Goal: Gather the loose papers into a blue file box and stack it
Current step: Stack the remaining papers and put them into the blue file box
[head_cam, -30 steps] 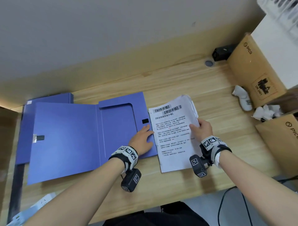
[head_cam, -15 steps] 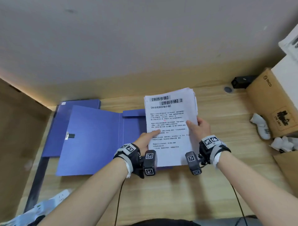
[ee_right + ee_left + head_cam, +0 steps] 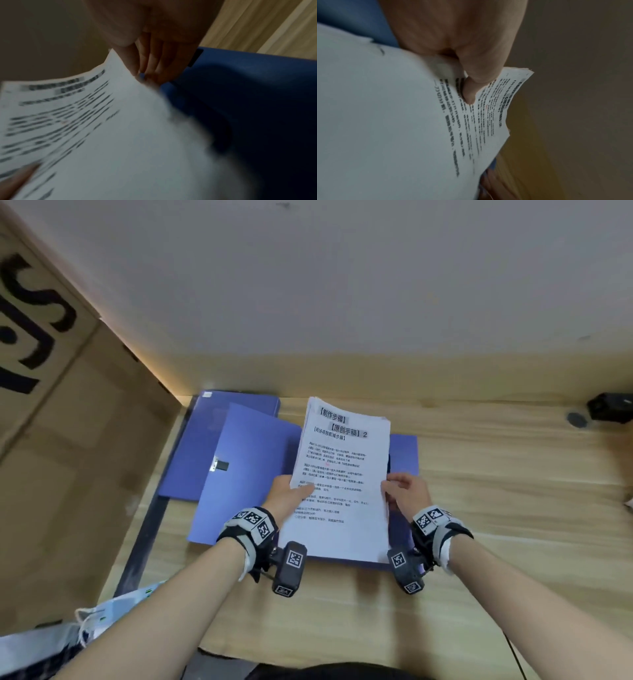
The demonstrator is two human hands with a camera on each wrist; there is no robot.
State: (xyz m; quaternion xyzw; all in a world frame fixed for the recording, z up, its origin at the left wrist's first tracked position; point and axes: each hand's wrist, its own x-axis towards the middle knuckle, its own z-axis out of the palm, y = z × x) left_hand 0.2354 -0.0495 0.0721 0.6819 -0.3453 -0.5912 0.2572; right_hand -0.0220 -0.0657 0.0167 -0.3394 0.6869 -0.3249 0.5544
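Brown cardboard box [image 3: 51,440] stands at the far left. Beside it the blue file box [image 3: 239,474] lies open on the wooden desk [image 3: 513,508]. Over its open tray the stack of papers [image 3: 342,474] is held up, printed side facing the person: the left hand [image 3: 286,501] pinches its left edge with the thumb on the print, the right hand [image 3: 407,494] grips its right edge.

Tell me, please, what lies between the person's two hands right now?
The stack of printed papers: the left hand holds its left edge, the right hand its right edge, over the open blue file box. The head view shows this.
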